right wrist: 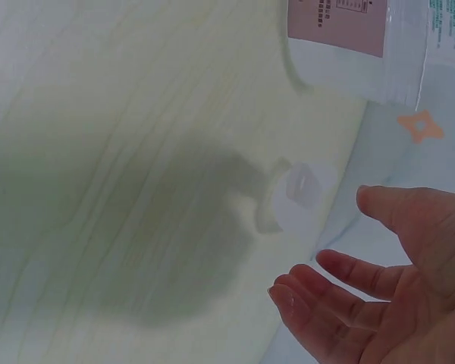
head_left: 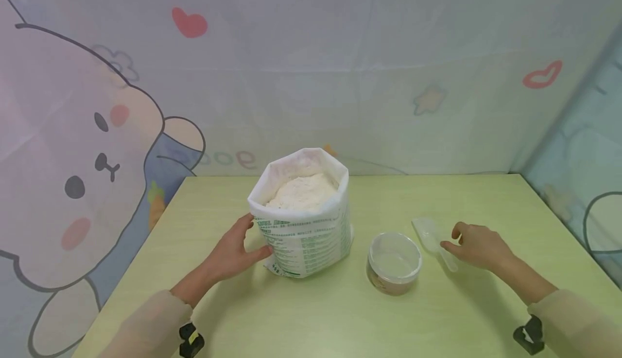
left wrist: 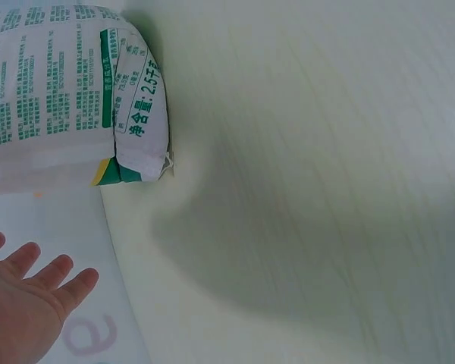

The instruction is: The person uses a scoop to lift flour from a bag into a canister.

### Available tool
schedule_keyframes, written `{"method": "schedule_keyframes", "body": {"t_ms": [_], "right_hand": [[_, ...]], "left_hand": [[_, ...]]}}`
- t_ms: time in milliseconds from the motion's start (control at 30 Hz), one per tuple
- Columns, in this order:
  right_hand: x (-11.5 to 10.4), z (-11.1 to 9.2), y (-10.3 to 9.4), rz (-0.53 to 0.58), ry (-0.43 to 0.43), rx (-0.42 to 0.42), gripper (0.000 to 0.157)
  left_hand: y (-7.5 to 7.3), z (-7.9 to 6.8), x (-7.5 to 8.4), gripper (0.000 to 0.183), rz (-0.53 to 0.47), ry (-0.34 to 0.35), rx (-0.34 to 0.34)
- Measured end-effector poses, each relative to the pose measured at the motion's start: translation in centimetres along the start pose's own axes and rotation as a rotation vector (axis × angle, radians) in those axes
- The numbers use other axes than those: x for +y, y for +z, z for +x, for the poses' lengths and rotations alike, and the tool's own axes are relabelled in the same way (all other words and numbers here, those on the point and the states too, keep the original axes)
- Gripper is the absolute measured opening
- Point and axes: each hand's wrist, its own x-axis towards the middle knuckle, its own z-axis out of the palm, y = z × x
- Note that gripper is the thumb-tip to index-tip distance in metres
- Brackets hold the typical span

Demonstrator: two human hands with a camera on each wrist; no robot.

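A white bag with green print (head_left: 308, 247) stands with its top rolled open, full of pale powder (head_left: 303, 191) that looks like flour. My left hand (head_left: 230, 255) is beside its left side, thumb and fingers spread apart. In the left wrist view, a gap shows between that hand (left wrist: 30, 307) and the bag (left wrist: 53, 83). A translucent plastic scoop (head_left: 427, 234) lies to the right, its handle toward me. Over the handle hovers my right hand (head_left: 478, 247), fingers loosely bent and holding nothing; the right wrist view shows the scoop (right wrist: 307, 193) beyond the fingertips.
Between bag and scoop stands a round clear tub (head_left: 391, 284) without a lid, its label low on the wall. A pale yellow-green table (head_left: 311, 325) carries everything. Behind it hangs a printed cloth backdrop (head_left: 301, 77), with another cloth at the right edge.
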Motion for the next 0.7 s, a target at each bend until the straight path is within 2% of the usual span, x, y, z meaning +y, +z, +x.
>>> {"method": "schedule_keyframes", "body": {"t_ms": [200,367,700], "right_hand": [[-0.3,-0.5,0.6,0.010,0.027,-0.030,0.039],[-0.6,-0.8,0.8,0.030,0.038,-0.060,0.042],[-0.7,-1.0,1.6,0.028,0.071,-0.087,0.038]], "left_hand": [[0.5,0.0,0.0,0.082,-0.058,0.001,-0.013],[1.0,0.0,0.2,0.080,-0.110,0.035,-0.022],[1.9,0.3,0.6,0.072,-0.183,0.042,-0.023]]}}
